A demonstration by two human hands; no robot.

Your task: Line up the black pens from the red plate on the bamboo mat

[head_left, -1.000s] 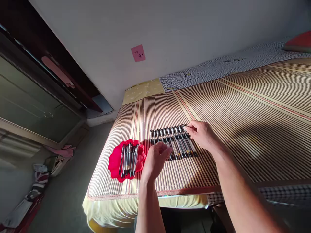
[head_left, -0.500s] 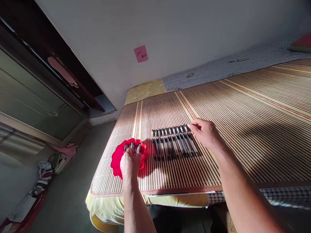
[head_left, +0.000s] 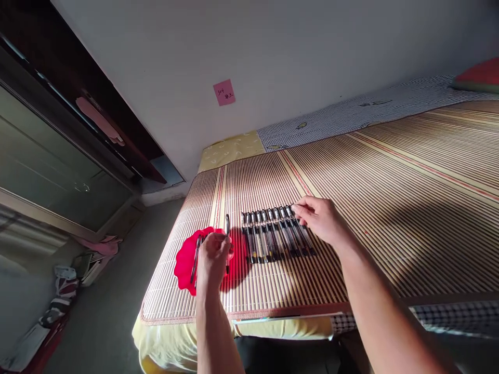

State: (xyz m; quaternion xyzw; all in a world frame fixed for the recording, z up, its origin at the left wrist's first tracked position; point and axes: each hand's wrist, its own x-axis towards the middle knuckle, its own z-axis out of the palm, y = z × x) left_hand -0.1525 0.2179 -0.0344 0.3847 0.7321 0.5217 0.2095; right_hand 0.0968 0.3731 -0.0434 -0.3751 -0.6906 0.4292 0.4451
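My left hand is closed on a black-capped pen, held nearly upright over the right side of a red scalloped dish. More pens lie in that dish, partly hidden by the hand. To the right, several clear-barrelled pens lie side by side in a neat row on the slatted mat, caps toward the wall. At the row's right end, my right hand pinches the cap end of the last pen; its fingertips partly cover it.
A bamboo-style mat covers the bed, with yellow cloth hanging at the front edge. A pink note is stuck on the wall. At left are a glass-panelled door and items on the floor; a red cushion lies far right.
My left hand has lifted a pen from among those in the red dish. My right hand stays at the row's right end. The view has shifted slightly.
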